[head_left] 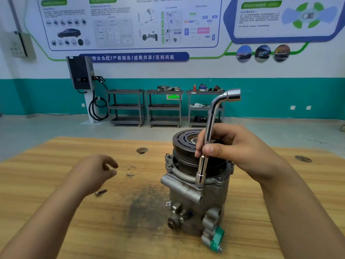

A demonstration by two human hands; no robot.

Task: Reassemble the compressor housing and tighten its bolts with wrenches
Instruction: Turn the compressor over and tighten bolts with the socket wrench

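Note:
A grey metal compressor (197, 199) stands upright on the wooden table (93, 230), its dark pulley (184, 141) on top. My right hand (229, 148) grips the shaft of a chrome L-shaped socket wrench (209, 131). The wrench's lower socket sits on a bolt at the front rim of the housing, and its bent end points up and right. My left hand (95, 172) hovers over the table to the left of the compressor, fingers loosely curled and holding nothing. A loose bolt (100, 192) lies on the table just below that hand.
A dark oily stain (145, 208) marks the table left of the compressor. Two round holes (142, 150) sit in the tabletop. Three metal shelf carts (164, 107) and a wall charger (81, 72) stand along the far wall, beyond bare floor.

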